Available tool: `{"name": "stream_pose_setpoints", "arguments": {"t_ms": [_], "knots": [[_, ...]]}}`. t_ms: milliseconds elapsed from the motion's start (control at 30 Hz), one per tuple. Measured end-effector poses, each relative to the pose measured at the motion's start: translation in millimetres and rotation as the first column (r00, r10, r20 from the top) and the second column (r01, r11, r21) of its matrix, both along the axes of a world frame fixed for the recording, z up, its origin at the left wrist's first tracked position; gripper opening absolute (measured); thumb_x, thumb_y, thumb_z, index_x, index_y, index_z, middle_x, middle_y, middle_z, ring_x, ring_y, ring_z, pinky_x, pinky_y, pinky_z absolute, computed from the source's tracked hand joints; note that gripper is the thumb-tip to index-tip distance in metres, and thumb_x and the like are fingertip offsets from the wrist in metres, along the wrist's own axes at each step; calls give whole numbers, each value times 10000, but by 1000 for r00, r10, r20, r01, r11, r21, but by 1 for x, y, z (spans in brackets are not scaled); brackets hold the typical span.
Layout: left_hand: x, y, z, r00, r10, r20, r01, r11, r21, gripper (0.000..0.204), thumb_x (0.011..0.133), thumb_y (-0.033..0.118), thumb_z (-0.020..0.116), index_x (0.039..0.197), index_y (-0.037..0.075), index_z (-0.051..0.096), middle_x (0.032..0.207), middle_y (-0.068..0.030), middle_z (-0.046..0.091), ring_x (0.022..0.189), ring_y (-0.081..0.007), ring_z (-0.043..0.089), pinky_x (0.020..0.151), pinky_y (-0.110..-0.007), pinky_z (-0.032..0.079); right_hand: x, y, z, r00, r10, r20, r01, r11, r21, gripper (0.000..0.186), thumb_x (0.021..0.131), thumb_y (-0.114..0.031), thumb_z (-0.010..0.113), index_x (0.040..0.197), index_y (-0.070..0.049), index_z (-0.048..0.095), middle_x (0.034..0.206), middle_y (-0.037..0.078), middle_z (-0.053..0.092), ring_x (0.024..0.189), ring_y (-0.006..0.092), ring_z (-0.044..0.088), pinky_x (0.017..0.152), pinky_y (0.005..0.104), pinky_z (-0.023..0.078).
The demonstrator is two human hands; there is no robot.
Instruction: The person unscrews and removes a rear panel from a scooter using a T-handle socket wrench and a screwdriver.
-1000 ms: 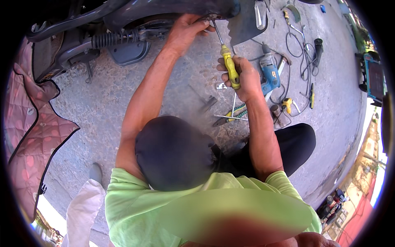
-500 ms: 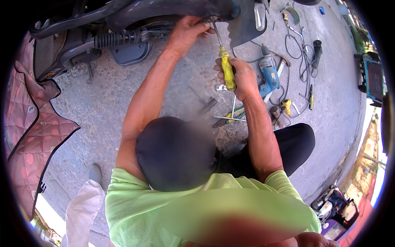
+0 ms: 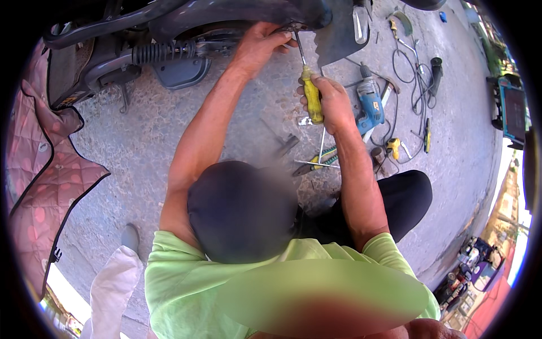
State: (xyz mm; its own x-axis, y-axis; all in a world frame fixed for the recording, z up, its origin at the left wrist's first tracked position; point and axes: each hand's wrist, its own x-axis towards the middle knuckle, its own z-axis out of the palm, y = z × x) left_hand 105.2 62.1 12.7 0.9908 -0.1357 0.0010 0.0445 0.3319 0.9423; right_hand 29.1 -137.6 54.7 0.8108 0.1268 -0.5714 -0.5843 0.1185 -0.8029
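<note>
My right hand (image 3: 334,103) is wrapped round the yellow handle of a screwdriver (image 3: 311,95). Its metal shaft points away from me, with the tip up against the underside of a dark two-wheeler's body (image 3: 237,21). Close to that tip is my left hand (image 3: 261,50), thumb and fingers drawn together at the body's lower edge. Some of its fingers are tucked out of sight, so what they grip cannot be made out. A dark flap with a clear lens (image 3: 342,34) hangs just right of the tip.
On the concrete right of my hands lie a blue drill (image 3: 370,104), green-handled pliers (image 3: 316,163), a T-shaped wrench (image 3: 322,148), a hammer (image 3: 289,144) and a tangled cord (image 3: 418,93). A coil spring (image 3: 164,53) and pedal-like plate (image 3: 180,72) are at left, near a pink quilted cover (image 3: 51,186).
Both hands stay almost in place, the screwdriver still against the body. The body and flap sit very slightly further right. Vehicles in the lower right background have shifted.
</note>
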Motion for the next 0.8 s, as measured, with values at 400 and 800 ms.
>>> {"name": "stream_pose_setpoints", "arguments": {"t_ms": [400,800], "knots": [[6,3,-7,999,-24,-27,24,1000,3,409,1012,194,632,1363,-4,566,1330,-166,656,1168,-267,690,959,-380,523,-24,-19,-94,885,465,-15,-253,453,-855,455,754,-365,857,977,1,702,851,129,734,811,224,700,772,382,536],[9,4,-15,995,-69,-72,44,952,-303,541,1073,509,494,1376,65,557,1363,-97,617,1230,-215,635,996,-390,478,96,41,-22,964,123,235,-40,943,-331,444,1048,-436,538,1073,-30,717,863,33,707,694,110,612,618,263,455]]}}
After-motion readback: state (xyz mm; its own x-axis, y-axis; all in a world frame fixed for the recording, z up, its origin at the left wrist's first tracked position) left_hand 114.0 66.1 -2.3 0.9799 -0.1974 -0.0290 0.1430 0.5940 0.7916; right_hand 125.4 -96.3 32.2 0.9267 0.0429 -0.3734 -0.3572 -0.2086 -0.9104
